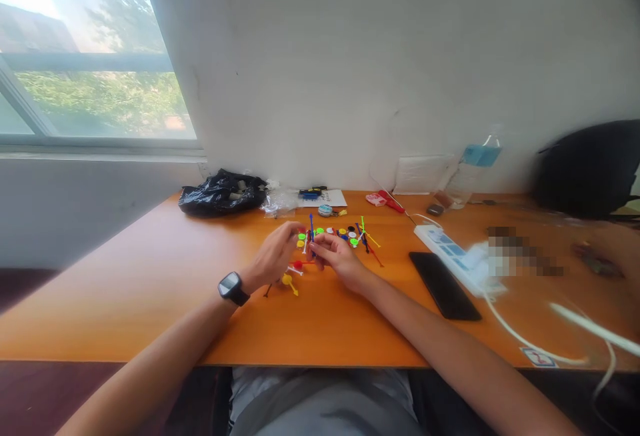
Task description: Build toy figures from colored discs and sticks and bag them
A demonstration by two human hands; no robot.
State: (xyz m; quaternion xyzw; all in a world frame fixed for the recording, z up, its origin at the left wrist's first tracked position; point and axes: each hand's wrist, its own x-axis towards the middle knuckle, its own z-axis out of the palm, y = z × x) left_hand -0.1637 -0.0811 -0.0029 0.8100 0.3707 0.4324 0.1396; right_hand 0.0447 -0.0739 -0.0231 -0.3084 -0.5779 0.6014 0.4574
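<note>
Your right hand (341, 259) pinches a blue arrow (311, 221) upright over the table (150, 289), likely for steadiness; left hand (274, 253) beside it (grip unclear, can't tell), discs (354, 243) just beyond, probably for easy reach

It is a home or office room, I cannot tell which: wooden desk (150, 276), window (100, 93), power strip (446, 253).
</note>
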